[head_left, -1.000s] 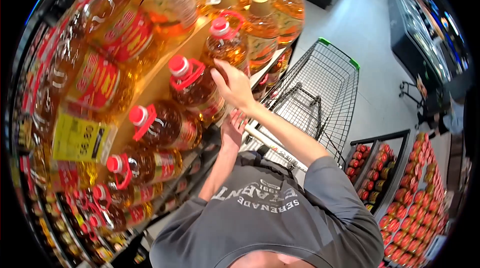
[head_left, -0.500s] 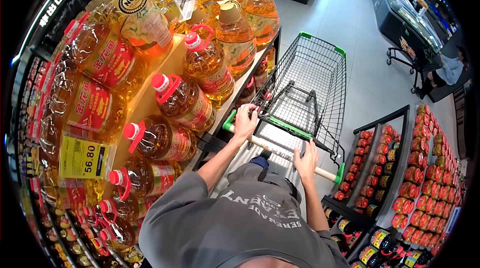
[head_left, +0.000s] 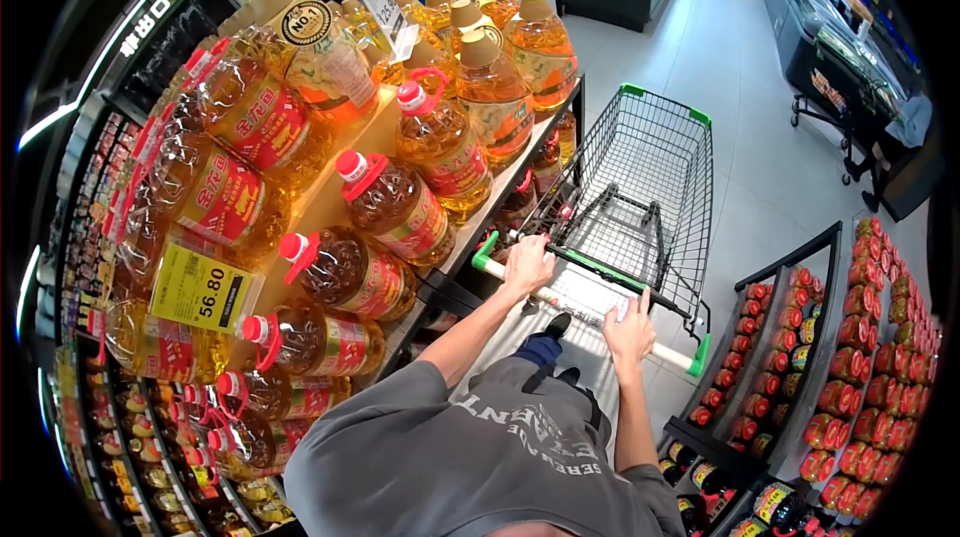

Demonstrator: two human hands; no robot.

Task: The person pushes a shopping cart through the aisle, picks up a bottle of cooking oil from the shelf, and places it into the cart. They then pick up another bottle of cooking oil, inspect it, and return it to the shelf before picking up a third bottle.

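A black wire shopping cart (head_left: 650,152) with green corner trim stands in front of me. Its pale handlebar (head_left: 572,309) has green end pieces and runs across just ahead of my body. Near the bar's left end, my left hand (head_left: 528,267) is closed over it. Farther right, my right hand (head_left: 630,330) curls on the same bar, its index finger reaching forward. The wire basket holds nothing that I can see. To the left of the cart, large cooking oil bottles (head_left: 400,212) with red caps and handles line a display edge.
Gold-capped oil bottles (head_left: 495,102) and a yellow price tag (head_left: 200,287) are on the left display. Racks of red-lidded jars (head_left: 850,362) stand at right. A person (head_left: 905,132) is by a dark cart near the freezer cases (head_left: 800,7). Grey floor (head_left: 745,127) stretches ahead.
The cart, shelves and bottles appear shifted right and slightly down in view. Both hands remain on the handlebar; my right fingers look more curled. The person at right sits nearer the view's edge.
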